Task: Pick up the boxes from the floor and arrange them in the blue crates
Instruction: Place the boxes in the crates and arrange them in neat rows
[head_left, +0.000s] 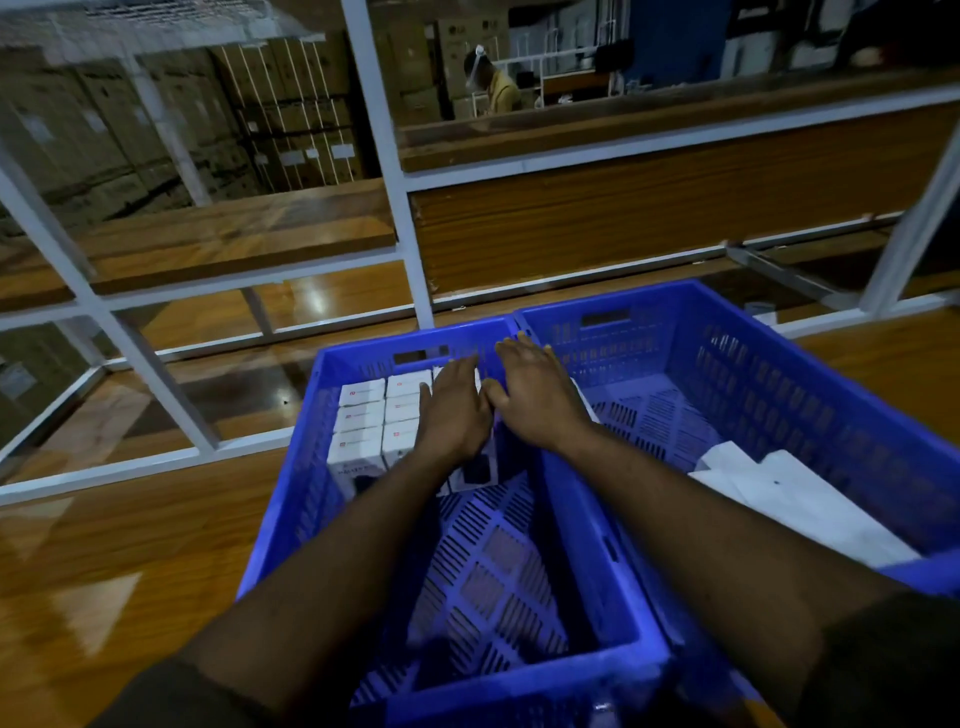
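Observation:
Two blue crates stand side by side on the wooden floor. The left crate (291, 525) holds several small white boxes (361, 415) packed in rows at its far end. My left hand (454, 410) lies flat with straight fingers on top of the boxes in the right-hand row. My right hand (535, 389) rests beside it, fingers spread over the boxes near the wall between the crates. The boxes under both hands are mostly hidden. The near half of the left crate shows its bare slotted bottom.
The right crate (810, 374) holds white flat sheets or bags (795, 499) at its near right side. A white metal frame with glass panels (410, 249) runs just beyond the crates. Stacked cartons and a person at a desk are far behind it.

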